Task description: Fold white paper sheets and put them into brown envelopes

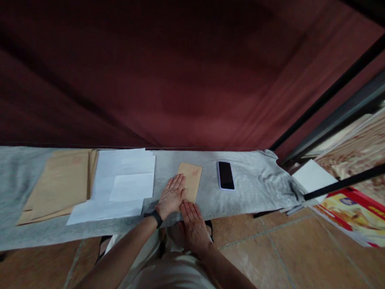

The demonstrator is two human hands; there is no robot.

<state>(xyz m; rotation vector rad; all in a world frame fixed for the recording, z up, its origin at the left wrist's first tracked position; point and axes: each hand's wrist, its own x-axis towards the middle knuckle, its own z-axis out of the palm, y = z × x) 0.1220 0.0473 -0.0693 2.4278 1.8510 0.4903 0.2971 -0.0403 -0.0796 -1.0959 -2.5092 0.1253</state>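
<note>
Tiled floor [291, 253], grey-clothed table [257, 183], maroon wall [185, 72]

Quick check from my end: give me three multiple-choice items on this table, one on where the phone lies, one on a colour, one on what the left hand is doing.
1. Where does the phone lie?
A. right of the small brown envelope
B. on the white sheets
C. on the floor tiles

2. What colour is the cloth over the table?
A. grey
B. green
C. yellow

3. What state is the left hand in?
A. flat, palm down on the small brown envelope
B. closed in a fist
C. raised off the table

Answers:
1 A: the phone lies on the cloth, apart from the envelope, to its right.
2 A: bare cloth shows grey all along.
3 A: the fingers lie spread on the envelope's near left part.
</note>
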